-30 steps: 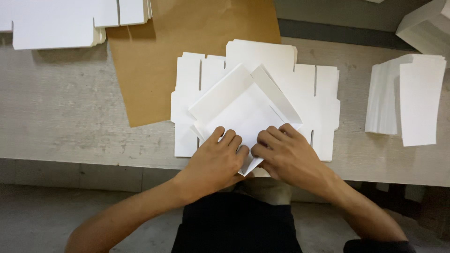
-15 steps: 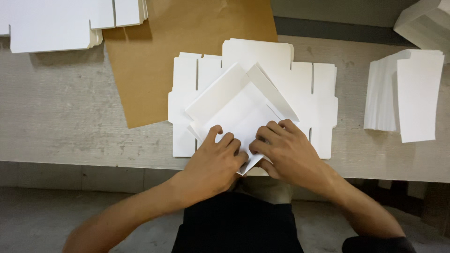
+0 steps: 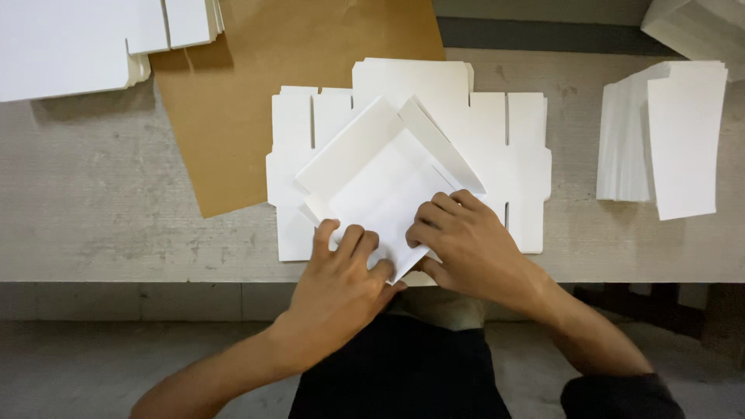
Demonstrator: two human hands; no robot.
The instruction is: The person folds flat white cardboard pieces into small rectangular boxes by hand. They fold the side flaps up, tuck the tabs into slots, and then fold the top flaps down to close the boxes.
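At the frame's centre, both hands press on a half-folded white box (image 3: 386,190) lying tilted atop a flat die-cut blank (image 3: 520,155) on the worktop (image 3: 93,202). The left hand (image 3: 341,275) pins its near corner with fingers together; the right hand (image 3: 466,240) pinches the lower edge. The fold looks underway, and squaring that corner needs steady pressure.

A brown paper sheet (image 3: 256,101) lies on the grey workbench (image 3: 93,194); folded white card stacks (image 3: 667,132) sit right and upper left (image 3: 85,39).
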